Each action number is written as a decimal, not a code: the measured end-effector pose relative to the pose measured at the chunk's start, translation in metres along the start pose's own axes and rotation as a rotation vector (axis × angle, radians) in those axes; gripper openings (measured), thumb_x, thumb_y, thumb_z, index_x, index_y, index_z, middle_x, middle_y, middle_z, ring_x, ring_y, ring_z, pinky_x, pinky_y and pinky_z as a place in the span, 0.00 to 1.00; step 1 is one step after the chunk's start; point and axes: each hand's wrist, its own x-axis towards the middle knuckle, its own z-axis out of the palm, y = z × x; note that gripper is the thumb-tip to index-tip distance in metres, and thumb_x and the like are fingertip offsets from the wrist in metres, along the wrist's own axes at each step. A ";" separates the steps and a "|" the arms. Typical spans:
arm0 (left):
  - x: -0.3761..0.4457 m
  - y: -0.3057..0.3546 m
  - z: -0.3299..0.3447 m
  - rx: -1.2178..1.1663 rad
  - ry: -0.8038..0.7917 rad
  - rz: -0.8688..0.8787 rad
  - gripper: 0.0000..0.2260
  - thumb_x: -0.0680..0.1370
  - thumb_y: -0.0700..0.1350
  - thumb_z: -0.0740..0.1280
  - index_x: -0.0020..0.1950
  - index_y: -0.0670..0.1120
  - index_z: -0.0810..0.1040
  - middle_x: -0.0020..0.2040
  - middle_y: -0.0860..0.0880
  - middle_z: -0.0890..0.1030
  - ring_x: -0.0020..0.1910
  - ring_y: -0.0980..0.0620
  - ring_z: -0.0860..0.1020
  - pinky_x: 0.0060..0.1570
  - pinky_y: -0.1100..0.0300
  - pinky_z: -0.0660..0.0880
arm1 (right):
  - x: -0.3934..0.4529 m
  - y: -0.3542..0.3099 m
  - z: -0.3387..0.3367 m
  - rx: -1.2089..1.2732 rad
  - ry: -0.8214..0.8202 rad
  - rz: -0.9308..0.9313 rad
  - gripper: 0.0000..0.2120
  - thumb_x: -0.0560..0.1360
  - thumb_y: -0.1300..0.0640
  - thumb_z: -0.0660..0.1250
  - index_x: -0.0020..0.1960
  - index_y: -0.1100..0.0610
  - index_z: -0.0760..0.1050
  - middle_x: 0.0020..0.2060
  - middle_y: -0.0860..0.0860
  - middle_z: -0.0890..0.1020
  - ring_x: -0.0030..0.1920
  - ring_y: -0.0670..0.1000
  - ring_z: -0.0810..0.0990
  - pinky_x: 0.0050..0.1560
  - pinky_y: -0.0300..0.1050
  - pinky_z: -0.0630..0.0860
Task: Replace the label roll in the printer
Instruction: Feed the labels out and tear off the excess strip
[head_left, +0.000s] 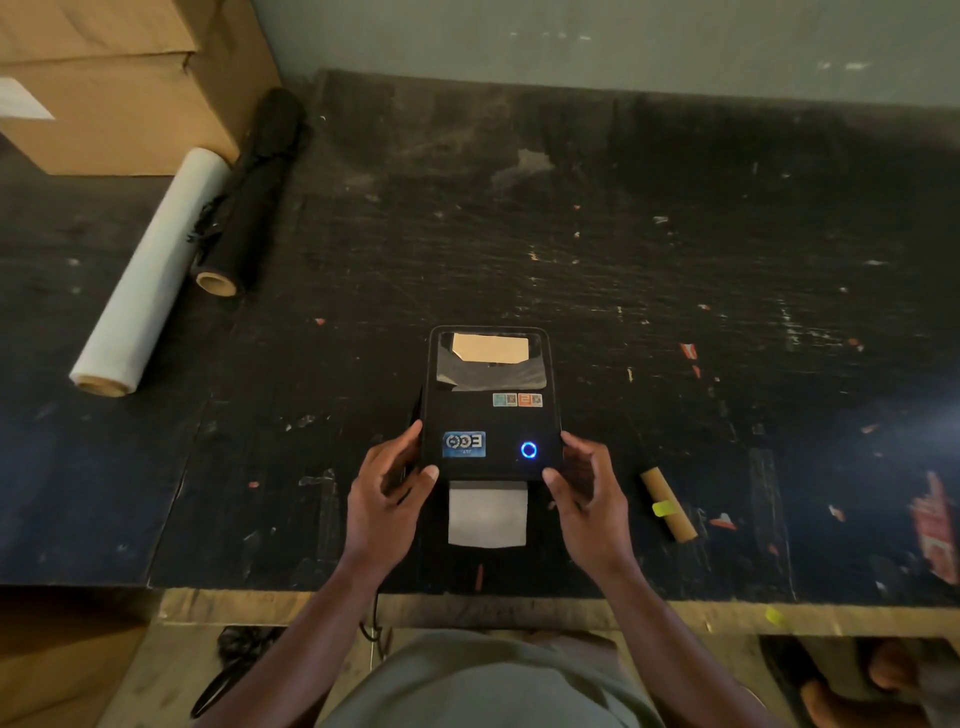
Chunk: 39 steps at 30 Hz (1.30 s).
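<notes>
Hands frame the printer's near end: the left hand (387, 493) cups its left edge, thumb on the front corner, and the right hand (584, 491) cups the right edge, both with fingers curled loosely around the body. The printer (491, 415) sits closed near the table's (675, 234) front edge, its ring light (529, 450) glowing blue. A white label (487, 513) sticks out of its front slot. A bare cardboard core (667, 504) lies just right of the right hand.
</notes>
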 end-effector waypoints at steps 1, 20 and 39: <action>0.000 -0.002 -0.001 0.003 -0.002 0.005 0.27 0.81 0.42 0.73 0.73 0.70 0.75 0.70 0.57 0.78 0.71 0.56 0.79 0.61 0.60 0.82 | 0.000 -0.001 0.000 -0.002 0.002 -0.005 0.26 0.80 0.59 0.70 0.65 0.31 0.67 0.59 0.39 0.79 0.58 0.42 0.83 0.57 0.49 0.85; 0.006 -0.022 -0.003 -0.052 -0.001 0.026 0.26 0.79 0.52 0.75 0.76 0.61 0.76 0.72 0.52 0.79 0.73 0.52 0.79 0.63 0.60 0.81 | -0.001 0.001 0.000 -0.017 -0.009 -0.002 0.23 0.81 0.59 0.70 0.70 0.40 0.68 0.60 0.38 0.77 0.60 0.39 0.81 0.57 0.52 0.85; 0.005 -0.014 -0.003 -0.011 -0.009 -0.016 0.26 0.78 0.54 0.74 0.76 0.65 0.76 0.72 0.56 0.79 0.73 0.55 0.78 0.67 0.50 0.81 | -0.002 0.001 0.002 0.048 0.012 -0.002 0.22 0.81 0.61 0.70 0.69 0.42 0.70 0.60 0.42 0.80 0.56 0.43 0.84 0.55 0.46 0.85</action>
